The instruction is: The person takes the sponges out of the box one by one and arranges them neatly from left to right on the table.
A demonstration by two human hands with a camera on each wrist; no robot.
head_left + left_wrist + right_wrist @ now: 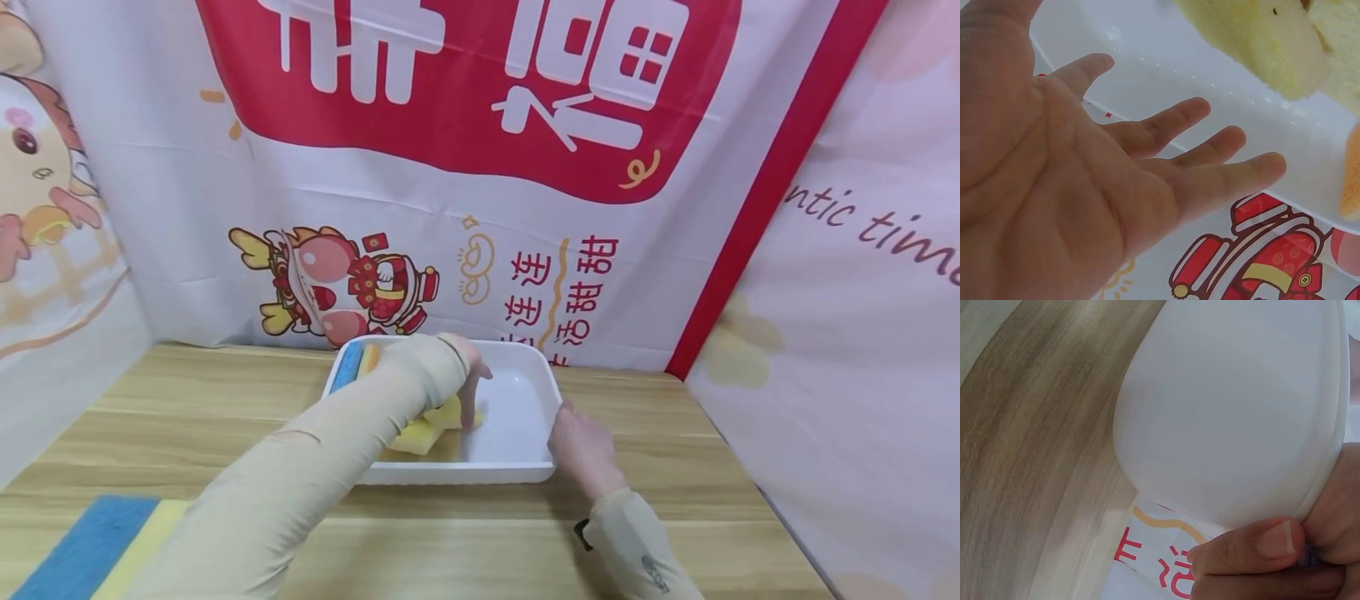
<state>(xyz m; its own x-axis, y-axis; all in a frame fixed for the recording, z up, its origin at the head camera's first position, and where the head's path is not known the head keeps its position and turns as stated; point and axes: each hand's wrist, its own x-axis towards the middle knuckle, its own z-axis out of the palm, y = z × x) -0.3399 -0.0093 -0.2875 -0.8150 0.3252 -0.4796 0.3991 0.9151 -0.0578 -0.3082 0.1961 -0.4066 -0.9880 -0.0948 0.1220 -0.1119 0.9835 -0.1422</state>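
Note:
A white rectangular tray [517, 473] sits on the wooden table. My left hand [467, 379] reaches over it, palm exposed and fingers extended in the left wrist view, with nothing held. Close to those fingers lie pale yellow sponge-like pieces [416, 437] inside the tray; one yellow piece [1272, 50] has a small dark speck. A blue sponge [347, 367] and an orange one [368, 360] stand at the tray's left end, partly covered by my left sleeve. My right hand [582, 442] grips the tray's right rim, its thumb [1272, 544] and fingers at the edge.
A blue and yellow sponge block [97, 546] lies on the table [420, 542] at the lower left, partly behind my left sleeve. Printed cloth [427, 192] hangs right behind the tray, and more cloth [840, 333] borders the table's right side.

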